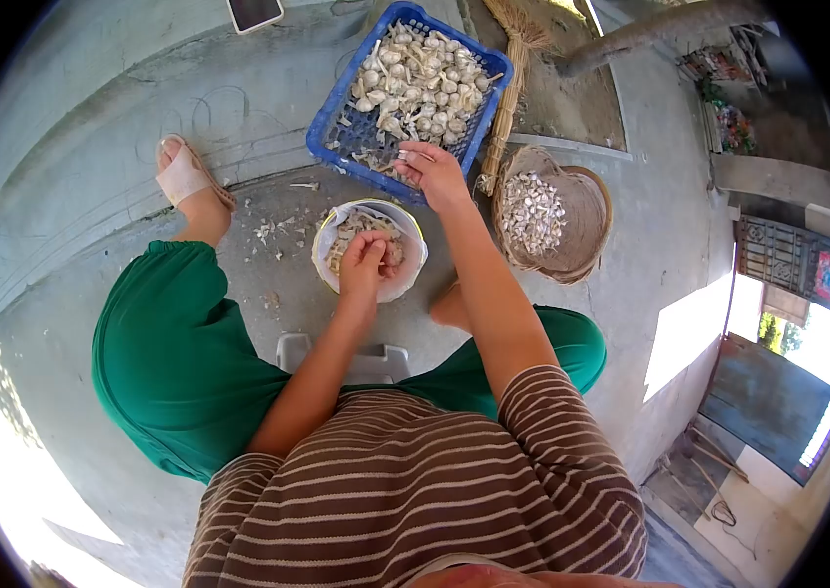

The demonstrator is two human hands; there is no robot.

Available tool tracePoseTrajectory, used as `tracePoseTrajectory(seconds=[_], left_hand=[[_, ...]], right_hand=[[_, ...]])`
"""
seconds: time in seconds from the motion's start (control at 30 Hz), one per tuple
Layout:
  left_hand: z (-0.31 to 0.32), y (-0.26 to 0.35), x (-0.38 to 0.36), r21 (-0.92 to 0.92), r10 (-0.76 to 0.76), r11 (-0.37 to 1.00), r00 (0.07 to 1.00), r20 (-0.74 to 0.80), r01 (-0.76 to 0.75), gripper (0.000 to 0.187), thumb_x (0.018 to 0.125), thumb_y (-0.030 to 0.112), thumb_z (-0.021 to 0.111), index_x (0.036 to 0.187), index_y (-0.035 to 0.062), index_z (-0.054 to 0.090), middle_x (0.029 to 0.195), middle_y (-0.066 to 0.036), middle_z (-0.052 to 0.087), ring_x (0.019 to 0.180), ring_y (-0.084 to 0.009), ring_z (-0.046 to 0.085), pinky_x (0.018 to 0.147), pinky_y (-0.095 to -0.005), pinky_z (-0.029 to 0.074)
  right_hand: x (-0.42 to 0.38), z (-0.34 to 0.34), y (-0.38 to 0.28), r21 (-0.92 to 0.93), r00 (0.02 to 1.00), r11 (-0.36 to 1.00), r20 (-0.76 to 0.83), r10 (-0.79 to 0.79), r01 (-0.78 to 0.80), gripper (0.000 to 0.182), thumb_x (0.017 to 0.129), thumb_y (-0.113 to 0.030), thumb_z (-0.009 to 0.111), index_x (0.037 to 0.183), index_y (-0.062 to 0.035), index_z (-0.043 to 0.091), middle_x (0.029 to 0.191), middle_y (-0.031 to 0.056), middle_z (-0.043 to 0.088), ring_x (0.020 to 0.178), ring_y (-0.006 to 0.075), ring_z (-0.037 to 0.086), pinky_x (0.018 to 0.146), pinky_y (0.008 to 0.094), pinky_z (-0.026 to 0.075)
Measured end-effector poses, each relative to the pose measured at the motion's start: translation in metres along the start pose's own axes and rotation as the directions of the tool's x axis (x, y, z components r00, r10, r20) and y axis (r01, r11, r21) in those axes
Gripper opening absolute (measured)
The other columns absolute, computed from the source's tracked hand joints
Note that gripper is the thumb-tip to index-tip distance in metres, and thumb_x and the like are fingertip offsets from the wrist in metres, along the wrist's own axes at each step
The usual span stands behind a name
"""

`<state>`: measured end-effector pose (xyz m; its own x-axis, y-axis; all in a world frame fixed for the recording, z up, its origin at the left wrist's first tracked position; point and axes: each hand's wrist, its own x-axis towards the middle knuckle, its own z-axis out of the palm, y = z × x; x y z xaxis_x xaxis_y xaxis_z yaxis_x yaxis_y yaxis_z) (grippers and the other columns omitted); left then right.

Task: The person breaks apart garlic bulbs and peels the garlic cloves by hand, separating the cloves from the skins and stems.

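Observation:
My right hand (432,174) is over the near edge of the blue plastic crate (322,137), its fingers pinching a small whitish piece that looks like a garlic clove (402,155). Whole garlic bulbs (425,83) fill most of the crate, with loose skins near its front. My left hand (364,263) is above a white-lined bucket (408,279) that contains dry garlic skins (348,233). Its thumb and fingers are closed together, and whatever may be between them is hidden. On the right, a wicker basket (586,201) holds a heap of separated garlic cloves (533,211).
Scraps of garlic skin (278,230) litter the concrete floor left of the bucket. A straw broom (508,98) lies along the crate's right side. At the top left rests a phone (255,12). A grey plastic stool (376,365) shows between my legs.

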<state>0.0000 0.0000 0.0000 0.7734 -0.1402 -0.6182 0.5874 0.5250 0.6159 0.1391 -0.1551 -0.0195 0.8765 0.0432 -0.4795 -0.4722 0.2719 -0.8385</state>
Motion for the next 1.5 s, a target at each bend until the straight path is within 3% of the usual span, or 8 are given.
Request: tracePoseTrajectory(seconds=[0.2, 0.33, 0.43, 0.63, 1.1, 1.3, 1.37, 1.5], left_hand=[[0.002, 0.009, -0.015, -0.020, 0.159, 0.987, 0.987, -0.002, -0.159, 0.011, 0.092, 0.010, 0.048, 0.097, 0.0073, 0.057, 0.084, 0.000, 0.057, 0.071, -0.0075, 0.051, 0.061, -0.0210, 0.041], [0.004, 0.005, -0.018, 0.057, 0.221, 0.974, 0.973, -0.066, -0.217, 0.011, 0.091, 0.011, 0.049, 0.098, 0.0087, 0.058, 0.085, 0.002, 0.057, 0.074, -0.0067, 0.051, 0.063, -0.0207, 0.041], [0.001, 0.007, -0.023, 0.030, 0.158, 0.987, 0.985, -0.064, -0.156, 0.011, 0.090, 0.011, 0.051, 0.098, 0.0101, 0.058, 0.085, 0.003, 0.058, 0.075, -0.0065, 0.052, 0.064, -0.0211, 0.041], [0.004, 0.005, -0.023, -0.014, 0.096, 0.995, 0.995, 0.031, -0.096, 0.010, 0.090, 0.011, 0.050, 0.097, 0.0107, 0.057, 0.084, 0.002, 0.059, 0.073, -0.0079, 0.054, 0.063, -0.0218, 0.042], [-0.003, -0.011, -0.005, -0.035, -0.019, 0.999, 0.999, 0.028, 0.020, 0.012, 0.090, 0.010, 0.048, 0.096, 0.0080, 0.057, 0.081, 0.001, 0.058, 0.070, -0.0076, 0.052, 0.062, -0.0210, 0.041], [0.002, -0.001, -0.010, -0.041, 0.035, 0.999, 0.999, 0.021, -0.034, 0.011, 0.090, 0.010, 0.048, 0.097, 0.0082, 0.057, 0.082, 0.001, 0.057, 0.069, -0.0070, 0.051, 0.061, -0.0205, 0.041], [0.006, 0.006, -0.014, -0.094, 0.042, 0.995, 0.998, -0.047, -0.046, 0.011, 0.090, 0.009, 0.049, 0.098, 0.0083, 0.057, 0.075, 0.002, 0.055, 0.068, -0.0052, 0.050, 0.055, -0.0188, 0.040], [0.012, 0.019, -0.022, -0.053, 0.225, 0.971, 0.967, -0.116, -0.233, 0.017, 0.092, 0.017, 0.051, 0.106, 0.0072, 0.055, 0.078, 0.003, 0.053, 0.065, -0.0037, 0.047, 0.054, -0.0169, 0.039]], right_hand=[[-0.084, 0.021, 0.012, 0.107, 0.996, 0.990, -0.022, -0.087, 0.089, 0.014, 0.085, -0.004, 0.059, 0.097, 0.0039, 0.061, 0.078, 0.0091, 0.062, 0.061, 0.0131, 0.060, 0.057, 0.0237, 0.051], [-0.117, 0.017, 0.054, -0.420, 0.981, 0.893, -0.027, -0.193, 0.164, 0.014, 0.084, -0.002, 0.057, 0.097, 0.0003, 0.062, 0.079, 0.0068, 0.063, 0.067, 0.0145, 0.063, 0.061, 0.0254, 0.053], [-0.125, 0.024, 0.056, -0.780, 0.762, 0.313, 0.299, -0.574, 0.542, 0.015, 0.081, -0.002, 0.059, 0.095, -0.0017, 0.063, 0.081, 0.0076, 0.063, 0.075, 0.0169, 0.064, 0.066, 0.0276, 0.053], [-0.062, 0.012, 0.015, -0.629, 0.843, 0.663, -0.022, -0.537, 0.406, 0.014, 0.078, -0.004, 0.061, 0.092, -0.0042, 0.064, 0.094, 0.0125, 0.062, 0.073, 0.0228, 0.063, 0.069, 0.0329, 0.051], [0.068, 0.025, 0.019, -0.995, 0.982, -0.085, 0.071, -0.174, 0.057, 0.028, 0.081, -0.014, 0.057, 0.108, -0.0159, 0.052, 0.112, 0.0146, 0.055, 0.101, 0.0339, 0.055, 0.083, 0.0419, 0.047], [0.019, 0.020, 0.012, -0.797, 0.904, 0.534, 0.033, -0.427, 0.281, 0.025, 0.087, -0.019, 0.056, 0.111, -0.0126, 0.050, 0.066, 0.0029, 0.047, 0.062, 0.0179, 0.055, 0.058, 0.0299, 0.044], [-0.029, 0.034, -0.004, -0.247, 0.998, 0.967, 0.047, -0.052, 0.062, 0.024, 0.092, -0.017, 0.050, 0.114, -0.0081, 0.048, 0.067, -0.0016, 0.044, 0.054, 0.0067, 0.039, 0.047, 0.0200, 0.032], [-0.114, 0.058, -0.003, -0.007, 0.993, 0.999, 0.107, 0.050, -0.050, 0.025, 0.095, -0.016, 0.046, 0.117, -0.0052, 0.050, 0.066, -0.0055, 0.041, 0.052, 0.0024, 0.029, 0.044, 0.0164, 0.022]])
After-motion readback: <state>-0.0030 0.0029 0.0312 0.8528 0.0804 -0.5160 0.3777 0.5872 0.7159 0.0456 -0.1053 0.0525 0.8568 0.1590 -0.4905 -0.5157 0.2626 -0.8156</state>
